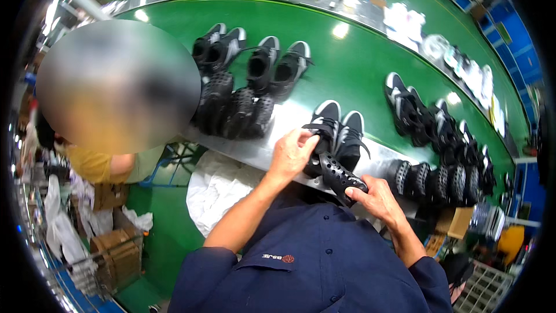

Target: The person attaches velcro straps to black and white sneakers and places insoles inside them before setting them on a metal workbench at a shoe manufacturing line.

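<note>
Two black sneakers (350,136) with pale toe edges stand side by side in front of me, toes pointing away. My left hand (291,154) is closed at the left sneaker (326,122), thumb and fingers pinching its upper near the black strap. In my right hand (375,198) is a black plastic shoe tree (340,175) dotted with round holes, gripped at its near end. Its far end reaches the heel opening of the left sneaker; how far it goes in is hidden.
The sneakers rest at the metal edge (237,149) of a green table (347,52). More black sneakers (263,61) and perforated shoe trees (238,110) stand on the left, with others (437,181) on the right. A co-worker (92,162) is at far left, beside a white cloth bag (217,194).
</note>
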### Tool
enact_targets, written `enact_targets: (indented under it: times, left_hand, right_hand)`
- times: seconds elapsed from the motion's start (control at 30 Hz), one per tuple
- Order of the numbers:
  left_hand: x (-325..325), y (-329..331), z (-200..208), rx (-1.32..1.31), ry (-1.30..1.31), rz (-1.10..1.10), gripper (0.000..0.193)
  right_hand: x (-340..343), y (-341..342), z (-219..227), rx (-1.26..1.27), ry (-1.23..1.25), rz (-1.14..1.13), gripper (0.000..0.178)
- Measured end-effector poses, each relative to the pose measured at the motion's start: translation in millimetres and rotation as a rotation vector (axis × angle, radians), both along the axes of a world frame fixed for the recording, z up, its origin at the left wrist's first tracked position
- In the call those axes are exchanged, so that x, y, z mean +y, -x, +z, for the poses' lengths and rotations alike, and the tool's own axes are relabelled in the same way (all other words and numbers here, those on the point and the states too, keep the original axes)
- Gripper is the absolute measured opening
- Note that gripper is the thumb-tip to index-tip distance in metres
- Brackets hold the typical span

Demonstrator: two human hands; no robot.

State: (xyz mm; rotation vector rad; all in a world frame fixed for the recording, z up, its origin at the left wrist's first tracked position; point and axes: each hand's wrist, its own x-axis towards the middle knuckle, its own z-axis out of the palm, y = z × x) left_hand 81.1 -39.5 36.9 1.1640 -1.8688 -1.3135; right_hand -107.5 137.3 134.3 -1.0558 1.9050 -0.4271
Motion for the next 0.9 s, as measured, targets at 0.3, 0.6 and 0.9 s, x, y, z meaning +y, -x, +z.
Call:
enact_targets:
  times: [0.3,0.6,0.9]
  left_hand:
    - [-27,18,-48,-0.407,0.715,-0.581,0.052]
    - [-60,47,-75,-0.084,0.652,-0.816,0.023]
    - [-87,53,-85,-0.234,0.301,-0.974,0.029]
  right_hand:
    - [2,-7,-16,-0.070,-0.148,-0.087,0.055]
    - [-17,-7,-7,-0.057,-0.189,-0.089,0.052]
    - [-39,-60,-57,0.470,-0.049,-0.003,0.034]
